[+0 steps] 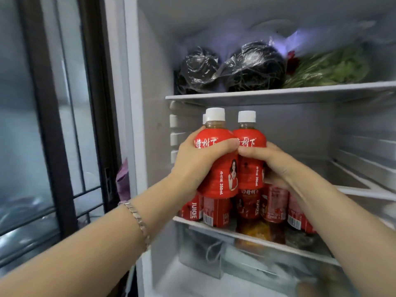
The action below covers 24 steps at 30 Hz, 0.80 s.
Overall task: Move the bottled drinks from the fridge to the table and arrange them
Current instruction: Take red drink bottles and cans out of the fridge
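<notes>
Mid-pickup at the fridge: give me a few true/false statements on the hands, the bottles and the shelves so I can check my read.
1. The left hand grips a bottle. True.
2. The right hand holds nothing. False: it grips a second bottle.
3. Both held bottles have white caps. True.
4. No other drinks are left in the fridge. False: several red bottles stand below the hands.
5. The top shelf holds black bags and greens. True.
</notes>
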Motion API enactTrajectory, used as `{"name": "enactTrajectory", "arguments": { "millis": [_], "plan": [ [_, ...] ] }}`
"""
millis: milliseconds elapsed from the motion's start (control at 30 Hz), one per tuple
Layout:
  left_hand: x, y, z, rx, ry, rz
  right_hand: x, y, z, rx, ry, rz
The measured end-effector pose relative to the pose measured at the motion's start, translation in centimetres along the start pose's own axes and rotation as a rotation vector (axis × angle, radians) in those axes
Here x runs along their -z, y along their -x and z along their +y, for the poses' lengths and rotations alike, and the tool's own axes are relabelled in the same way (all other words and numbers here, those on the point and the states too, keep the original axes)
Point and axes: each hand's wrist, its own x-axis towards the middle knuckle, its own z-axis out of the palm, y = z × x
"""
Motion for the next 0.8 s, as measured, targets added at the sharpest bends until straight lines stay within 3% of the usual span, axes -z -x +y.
{"name": "enactTrajectory", "arguments": {
  "millis": [200, 433, 700, 800],
  "plan": [
    [4.0, 8.1, 2.6, 0.007, -0.059, 0.146, -6.0, 3.0, 0.1, 0.008, -0.026, -0.186],
    [12.3, 21.0, 5.5, -0.057, -0.182, 0.449, -18.9, 7.1, 1.8, 0.037, 0.001, -0.517],
    [19.2, 41.7, 10.1, -0.05, -0.445, 0.803, -36.2, 18.6, 4.1, 0.091, -0.076, -0.858],
    [20.3, 54.1, 13.4, -0.035, -0.512, 1.032, -44.6, 27.8, 3.8, 0.064, -0.118, -1.098]
  ]
}}
